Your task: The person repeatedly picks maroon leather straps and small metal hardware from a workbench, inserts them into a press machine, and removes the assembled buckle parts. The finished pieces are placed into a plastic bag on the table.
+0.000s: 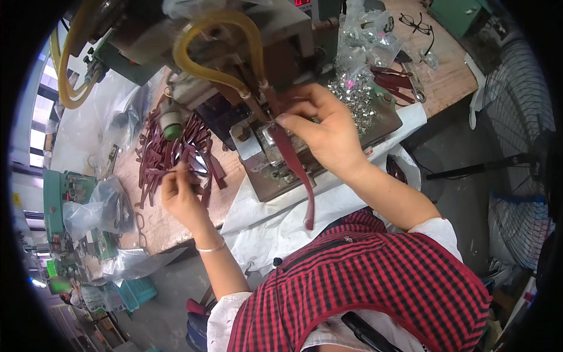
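Note:
A dark red eyeglass temple arm (291, 157) lies with its wide end in the fixture of a bench machine (258, 154), its curved tip hanging over the front edge. At that wide end is my right hand (328, 132), thumb and fingers closed together under the machine's head; whatever they pinch is too small to make out. My left hand (183, 196) is at the near edge of a heap of dark red temple arms (170, 141), its fingers curled together. What those fingers hold, if anything, is hidden among the pieces.
Many small shiny metal parts (355, 105) are heaped right of the fixture. Thick yellow hoses (255, 38) loop above it. More temple arms (394, 82) and eyeglasses (416, 24) lie at the right back. A large fan (519, 123) stands right; a green machine (58, 196) is left.

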The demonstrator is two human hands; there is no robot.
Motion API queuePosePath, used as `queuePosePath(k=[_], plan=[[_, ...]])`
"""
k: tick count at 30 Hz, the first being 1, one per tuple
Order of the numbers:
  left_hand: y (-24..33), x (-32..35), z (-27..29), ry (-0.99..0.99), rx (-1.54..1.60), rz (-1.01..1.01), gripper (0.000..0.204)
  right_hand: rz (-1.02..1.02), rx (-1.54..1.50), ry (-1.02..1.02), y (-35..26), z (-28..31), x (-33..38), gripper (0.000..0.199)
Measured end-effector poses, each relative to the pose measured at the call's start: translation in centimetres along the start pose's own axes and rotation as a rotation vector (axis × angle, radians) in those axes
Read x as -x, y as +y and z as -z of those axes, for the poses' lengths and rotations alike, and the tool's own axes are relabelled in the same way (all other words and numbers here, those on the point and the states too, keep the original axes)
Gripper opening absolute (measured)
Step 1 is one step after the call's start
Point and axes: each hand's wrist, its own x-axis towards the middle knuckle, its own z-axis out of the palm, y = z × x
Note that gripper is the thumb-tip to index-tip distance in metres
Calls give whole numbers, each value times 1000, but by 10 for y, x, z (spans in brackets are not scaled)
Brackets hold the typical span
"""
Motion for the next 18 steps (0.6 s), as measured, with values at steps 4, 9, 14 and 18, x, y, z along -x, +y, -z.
queuePosePath(k=[4, 9, 14, 18], plan=[[63, 23, -27, 22, -79, -555, 19, -52, -9, -23, -19, -10, 4, 40], [74, 59, -58, -439, -309, -1085, 21, 98, 236, -99, -26, 6, 22, 37], [68, 53, -90, -484, -299, -1261, 30, 205, 1299, 164, 38, 88, -11, 30], [65, 59, -90, -468, -328, -1231, 26, 284, 1232, 237, 85, 130, -10, 21]])
